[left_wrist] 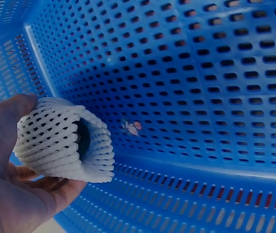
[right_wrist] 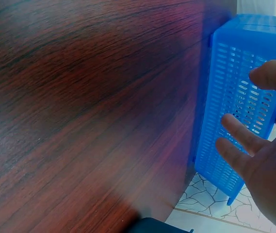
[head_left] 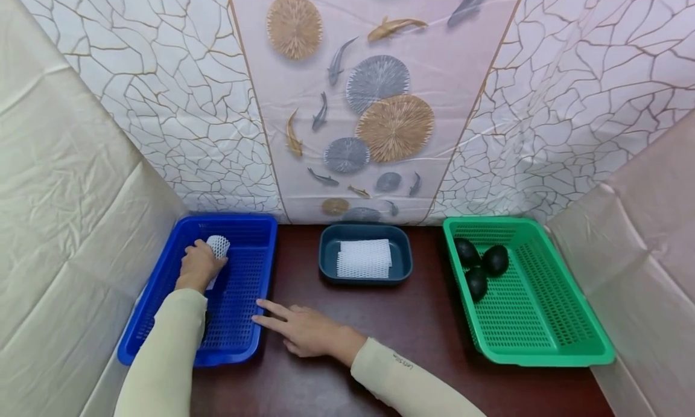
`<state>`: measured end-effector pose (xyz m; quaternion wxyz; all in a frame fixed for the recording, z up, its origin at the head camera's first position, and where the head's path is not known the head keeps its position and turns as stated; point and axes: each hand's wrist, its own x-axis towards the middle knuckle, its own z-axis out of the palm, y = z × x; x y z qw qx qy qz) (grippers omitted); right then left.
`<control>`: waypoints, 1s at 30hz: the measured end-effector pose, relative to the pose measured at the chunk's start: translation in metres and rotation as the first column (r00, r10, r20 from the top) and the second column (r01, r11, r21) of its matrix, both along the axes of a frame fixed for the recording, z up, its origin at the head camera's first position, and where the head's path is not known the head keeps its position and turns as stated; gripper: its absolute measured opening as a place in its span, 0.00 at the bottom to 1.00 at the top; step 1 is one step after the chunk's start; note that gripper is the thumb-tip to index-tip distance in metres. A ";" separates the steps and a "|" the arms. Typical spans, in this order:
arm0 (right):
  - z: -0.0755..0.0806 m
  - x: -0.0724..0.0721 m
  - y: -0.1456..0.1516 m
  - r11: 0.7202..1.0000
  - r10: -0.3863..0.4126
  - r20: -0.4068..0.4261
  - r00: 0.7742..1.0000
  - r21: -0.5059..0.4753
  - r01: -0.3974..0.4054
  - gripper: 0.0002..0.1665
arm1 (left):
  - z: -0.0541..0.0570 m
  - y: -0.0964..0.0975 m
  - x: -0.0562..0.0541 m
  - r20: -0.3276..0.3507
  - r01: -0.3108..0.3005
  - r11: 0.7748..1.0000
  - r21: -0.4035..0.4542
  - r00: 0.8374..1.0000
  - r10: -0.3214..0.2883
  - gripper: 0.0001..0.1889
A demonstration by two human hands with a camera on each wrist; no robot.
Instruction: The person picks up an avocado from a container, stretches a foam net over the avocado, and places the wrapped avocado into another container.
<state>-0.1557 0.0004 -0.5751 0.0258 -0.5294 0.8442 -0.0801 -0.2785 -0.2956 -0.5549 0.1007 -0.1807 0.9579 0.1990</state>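
Note:
My left hand [head_left: 199, 266] is inside the blue basket [head_left: 268, 254] and grips a white foam net sleeve [head_left: 219, 245]. In the left wrist view, a dark avocado [left_wrist: 83, 138] shows within that foam net, the fingers and thumb wrapped around its outside. Another bit of white foam net shows just below the hand in the head view. A dark object [head_left: 204, 327] in the basket is mostly covered by my left sleeve. My right hand [head_left: 309, 331] hovers by the basket's right rim with two fingers stretched toward it and nothing held; whether they touch the rim, I cannot tell.
A dark blue tray [head_left: 327, 266] holding flat white foam nets [head_left: 365, 259] stands at the table's back middle. On the right, a green basket [head_left: 575, 308] contains several dark avocados [head_left: 495, 261] in its left corner. Cloth-covered walls enclose the brown table [head_left: 347, 308].

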 end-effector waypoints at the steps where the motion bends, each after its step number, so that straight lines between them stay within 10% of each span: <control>1: 0.000 0.000 0.001 1.000 0.001 0.008 1.000 0.001 -0.001 0.54 | -0.001 -0.001 0.001 0.000 0.005 1.000 -0.001 1.000 -0.005 0.42; 30: -0.005 0.000 0.000 0.999 0.007 0.098 0.995 -0.050 -0.002 0.56 | -0.011 -0.017 -0.007 -0.043 -0.019 1.000 -0.011 0.999 0.019 0.38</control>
